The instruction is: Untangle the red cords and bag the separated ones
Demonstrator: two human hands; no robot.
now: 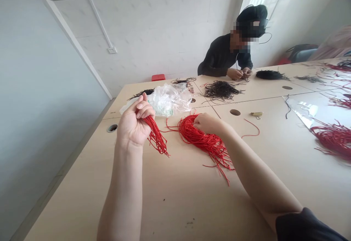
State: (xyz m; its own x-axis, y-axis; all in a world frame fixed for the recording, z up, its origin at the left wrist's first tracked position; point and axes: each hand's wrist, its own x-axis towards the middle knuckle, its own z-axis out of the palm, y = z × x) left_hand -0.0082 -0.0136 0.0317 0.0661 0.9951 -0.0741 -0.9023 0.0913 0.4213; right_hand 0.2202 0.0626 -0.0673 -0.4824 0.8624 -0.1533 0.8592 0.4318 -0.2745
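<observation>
Our left hand (pixel 138 118) is curled round some red cords (pixel 157 136) left of centre; our right hand (pixel 207 123) bunches at the red pile (pixel 190 133) mid-frame, grip unclear. Tangled strands could snag if tugged.

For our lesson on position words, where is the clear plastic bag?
In the head view, the plastic bag lies leftward on the table, just beyond the left hand.

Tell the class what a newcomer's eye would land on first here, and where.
Probably the bright red cord pile on the table, at the right hand. Next, the red bundle gripped in the left hand, then the crumpled clear plastic bag lying just beyond it.
</observation>
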